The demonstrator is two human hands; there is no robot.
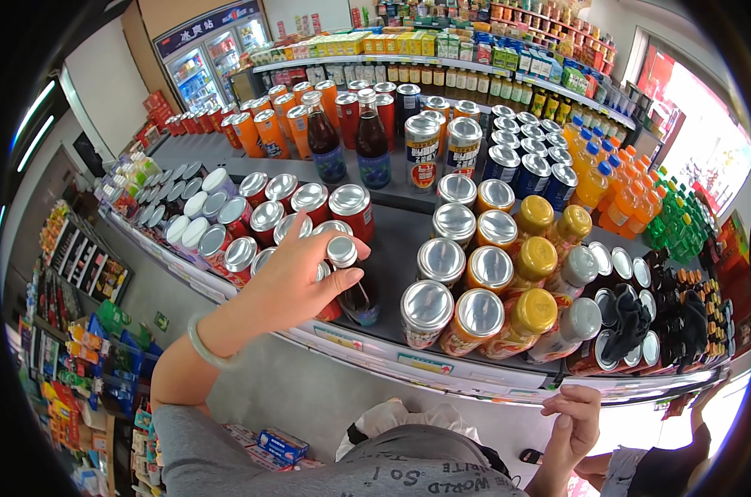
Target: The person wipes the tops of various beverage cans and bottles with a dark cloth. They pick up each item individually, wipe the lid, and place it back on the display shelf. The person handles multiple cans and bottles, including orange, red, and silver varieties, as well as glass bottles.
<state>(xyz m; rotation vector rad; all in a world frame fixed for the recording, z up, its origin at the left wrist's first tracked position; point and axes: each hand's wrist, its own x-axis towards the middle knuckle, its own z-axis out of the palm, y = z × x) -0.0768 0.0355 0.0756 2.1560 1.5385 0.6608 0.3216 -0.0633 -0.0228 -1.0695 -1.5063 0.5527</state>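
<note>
My left hand, with a pale bangle at the wrist, has its fingers and thumb around the neck of a dark glass bottle with a silver cap. The bottle stands upright or nearly so on the shelf, between red cans and a row of silver-topped cans. Two similar dark bottles with blue labels stand on the tier behind. My right hand is in front of the shelf edge at the lower right, fingers loosely bent, with no object visible in it.
Gold-capped bottles, orange drink bottles and green bottles stand to the right. Black cloth or plastic lies over cans. Price tags line the shelf edge. Another person's arm is at the lower right.
</note>
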